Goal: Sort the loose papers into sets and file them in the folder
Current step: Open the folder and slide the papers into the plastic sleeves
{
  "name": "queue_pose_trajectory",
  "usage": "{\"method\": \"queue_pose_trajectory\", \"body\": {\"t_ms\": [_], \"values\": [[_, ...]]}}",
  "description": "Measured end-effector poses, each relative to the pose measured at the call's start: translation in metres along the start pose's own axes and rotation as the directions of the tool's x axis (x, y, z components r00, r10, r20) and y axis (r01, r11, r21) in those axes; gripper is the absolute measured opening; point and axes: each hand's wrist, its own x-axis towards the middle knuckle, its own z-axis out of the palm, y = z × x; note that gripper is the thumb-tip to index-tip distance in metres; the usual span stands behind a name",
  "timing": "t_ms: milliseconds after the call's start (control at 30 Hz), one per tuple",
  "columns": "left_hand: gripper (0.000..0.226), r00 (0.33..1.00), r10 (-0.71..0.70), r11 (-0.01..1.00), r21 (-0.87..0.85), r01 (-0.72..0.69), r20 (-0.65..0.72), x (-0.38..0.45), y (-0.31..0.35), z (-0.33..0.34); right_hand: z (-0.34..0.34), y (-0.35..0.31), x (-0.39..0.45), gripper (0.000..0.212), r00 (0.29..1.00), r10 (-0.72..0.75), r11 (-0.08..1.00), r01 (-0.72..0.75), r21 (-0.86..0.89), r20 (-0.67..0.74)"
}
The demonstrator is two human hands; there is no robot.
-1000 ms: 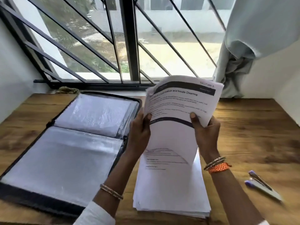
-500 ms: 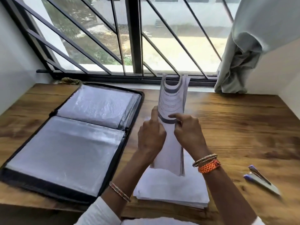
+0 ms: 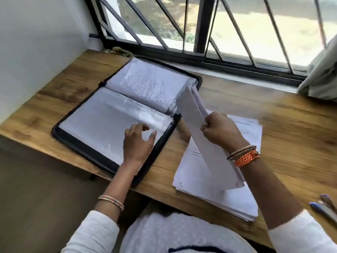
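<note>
the folder lies open on the left part of the wooden table, its black zip edge showing round clear plastic sleeves. the left hand rests on the near sleeve page, close to the folder's right edge, fingers spread and lightly bent, holding nothing. just right of the folder, the right hand grips a set of sheets, fingers and thumb curled tight round its edge. the set stands tilted on its long side, its far end over the folder's right rim, its near end over the pile. the pile of loose papers lies flat on the table under that hand, printed lines showing on the top sheet. at the far right, near the table's front, 2 pens lie partly cut off by the frame edge. a window with dark bars runs behind the table, and a curtain hangs at its right.
</note>
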Motion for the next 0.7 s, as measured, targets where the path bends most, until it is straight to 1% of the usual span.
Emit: {"method": "queue_pose_trajectory", "body": {"t_ms": [67, 100, 133, 200, 267, 333, 367, 467, 533, 567, 600, 667, 700], "values": [[0.036, 0.991, -0.064, 0.997, 0.055, 0.058, 0.116, 0.000, -0.028, -0.002, 0.006, -0.011, 0.001, 0.009, 0.998, -0.050, 0.995, 0.054, -0.083, 0.050], [0.038, 0.986, -0.065, 0.996, 0.077, 0.053, 0.152, -0.001, -0.037, 0.000, 0.009, -0.015, 0.001, 0.008, 0.996, -0.065, 0.991, 0.073, -0.114, 0.069], [0.037, 0.985, -0.046, 0.995, 0.094, 0.031, 0.164, -0.002, -0.040, 0.001, 0.012, -0.019, 0.002, 0.007, 0.994, -0.082, 0.986, 0.092, -0.142, 0.069], [0.029, 0.992, -0.003, 0.996, 0.093, -0.009, 0.129, -0.002, -0.040, 0.002, 0.017, -0.025, 0.001, 0.007, 0.993, -0.104, 0.978, 0.111, -0.178, 0.048], [0.018, 0.996, 0.011, 0.996, 0.083, -0.018, 0.085, 0.001, -0.035, 0.001, 0.019, -0.028, 0.000, 0.014, 0.994, -0.100, 0.976, 0.106, -0.188, 0.037], [0.011, 0.997, 0.035, 0.992, 0.120, -0.043, 0.073, 0.003, -0.032, 0.001, 0.019, -0.028, -0.001, 0.019, 0.994, -0.098, 0.976, 0.104, -0.190, 0.041], [0.010, 0.996, 0.040, 0.991, 0.121, -0.050, 0.079, 0.004, -0.030, 0.001, 0.019, -0.028, 0.000, 0.021, 0.994, -0.099, 0.977, 0.104, -0.188, 0.039], [0.009, 0.994, 0.030, 0.999, 0.015, -0.032, 0.107, 0.009, -0.025, -0.006, 0.015, -0.024, -0.001, 0.023, 0.995, -0.088, 0.980, 0.094, -0.173, 0.038], [0.009, 0.986, 0.031, 0.999, -0.040, -0.025, 0.162, 0.017, -0.022, -0.012, 0.010, -0.022, -0.003, 0.023, 0.996, -0.078, 0.984, 0.084, -0.159, 0.041], [0.009, 0.978, 0.046, 0.999, -0.031, -0.041, 0.205, 0.023, -0.019, -0.015, 0.008, -0.020, -0.004, 0.022, 0.996, -0.077, 0.984, 0.081, -0.160, 0.037], [0.009, 0.964, 0.072, 0.997, 0.008, -0.076, 0.255, 0.029, -0.016, -0.018, 0.005, -0.019, -0.006, 0.022, 0.997, -0.079, 0.982, 0.082, -0.167, 0.027], [0.002, 0.938, 0.104, 0.971, 0.169, -0.167, 0.331, 0.040, -0.012, -0.022, -0.002, -0.019, -0.011, 0.020, 0.995, -0.102, 0.974, 0.101, -0.205, 0.010], [0.007, 0.931, 0.121, 0.942, 0.256, -0.217, 0.343, 0.045, -0.010, -0.023, -0.004, -0.018, -0.014, 0.019, 0.992, -0.124, 0.965, 0.121, -0.231, 0.003]]}}
